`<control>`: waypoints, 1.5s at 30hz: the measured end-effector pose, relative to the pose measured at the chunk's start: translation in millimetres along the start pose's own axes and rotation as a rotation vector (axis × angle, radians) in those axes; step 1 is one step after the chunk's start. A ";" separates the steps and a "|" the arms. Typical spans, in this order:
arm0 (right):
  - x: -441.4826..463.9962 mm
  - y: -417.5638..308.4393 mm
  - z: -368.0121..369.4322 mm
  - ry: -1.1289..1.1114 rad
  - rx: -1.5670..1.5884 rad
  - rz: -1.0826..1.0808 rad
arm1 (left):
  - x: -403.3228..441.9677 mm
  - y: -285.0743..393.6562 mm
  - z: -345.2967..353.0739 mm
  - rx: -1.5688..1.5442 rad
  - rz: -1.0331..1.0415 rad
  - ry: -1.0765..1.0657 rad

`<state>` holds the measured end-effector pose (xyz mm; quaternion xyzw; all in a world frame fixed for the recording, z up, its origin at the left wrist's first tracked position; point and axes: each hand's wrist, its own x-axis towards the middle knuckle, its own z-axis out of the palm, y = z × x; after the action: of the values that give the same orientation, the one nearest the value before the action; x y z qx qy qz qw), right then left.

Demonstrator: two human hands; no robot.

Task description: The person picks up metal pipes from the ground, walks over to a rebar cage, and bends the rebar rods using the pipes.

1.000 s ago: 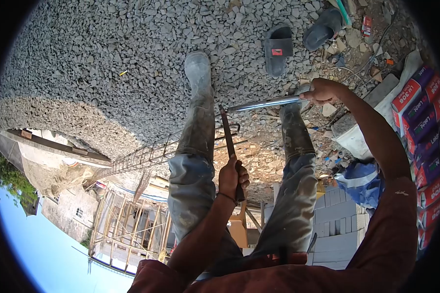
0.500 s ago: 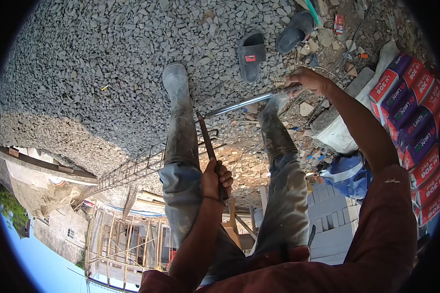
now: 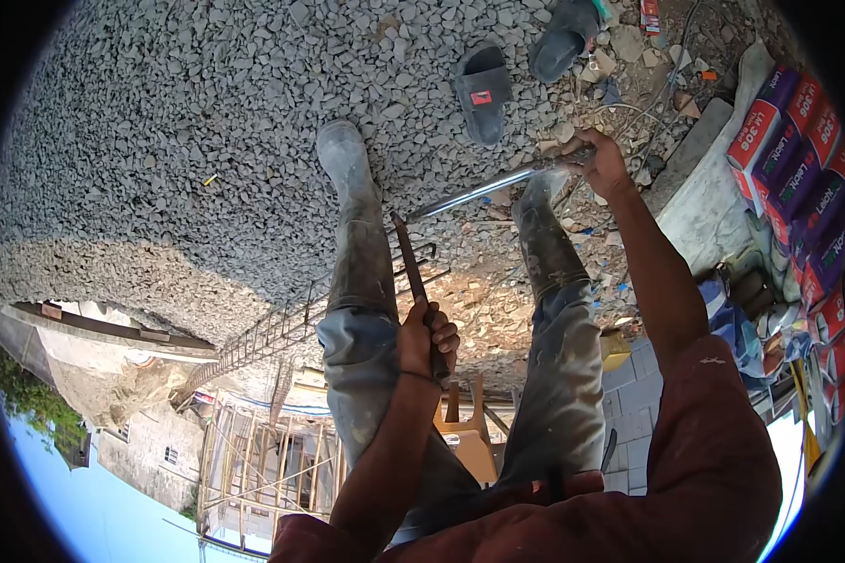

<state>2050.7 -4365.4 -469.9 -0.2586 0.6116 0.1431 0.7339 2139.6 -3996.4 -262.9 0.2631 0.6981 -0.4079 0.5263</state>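
My left hand (image 3: 424,342) is wrapped round the lower end of a dark, narrow bar-like tool (image 3: 408,258), which points up between my legs. My right hand (image 3: 599,161) grips the dark end of a long, shiny metal strip (image 3: 483,189). That strip slants down to the left, and its far end lies close to the dark tool's tip; whether they touch I cannot tell. Below the hands are my two muddy boots, the left boot (image 3: 347,164) on gravel and the right boot (image 3: 538,202) beneath the strip near my right hand.
Grey gravel (image 3: 207,122) spreads ahead, with two dark slippers (image 3: 483,103) on it. A rebar frame (image 3: 282,324) lies at the left. Red and purple packages (image 3: 784,159) are stacked at the right, beside a pale sack (image 3: 709,211). A wooden chair (image 3: 474,450) shows between my legs.
The shiny strip has gone from nearly level to a steeper slant, its right end higher. My right forearm is straighter. Both hands keep their holds, and the view has shifted.
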 end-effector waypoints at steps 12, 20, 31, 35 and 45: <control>-13.1 17.3 42.3 -0.074 0.821 -0.199 | 7.9 4.8 -13.0 -0.036 -0.054 -0.131; -33.1 -0.6 74.3 0.161 0.703 -0.205 | 9.8 -6.5 -6.8 0.172 0.067 -0.019; -185.3 8.3 163.6 0.182 0.669 -0.525 | -15.7 -5.5 -0.9 0.329 0.073 0.034; -234.9 39.5 162.9 0.225 0.665 -0.570 | -37.0 -3.0 -7.6 0.379 0.010 0.066; -202.8 -0.3 126.4 0.149 0.212 -0.151 | -1.4 -10.1 20.3 0.344 0.097 0.146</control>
<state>2112.2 -4274.1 -257.8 -0.2348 0.6548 0.0028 0.7184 2142.5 -4018.8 -260.8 0.4112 0.6409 -0.4754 0.4406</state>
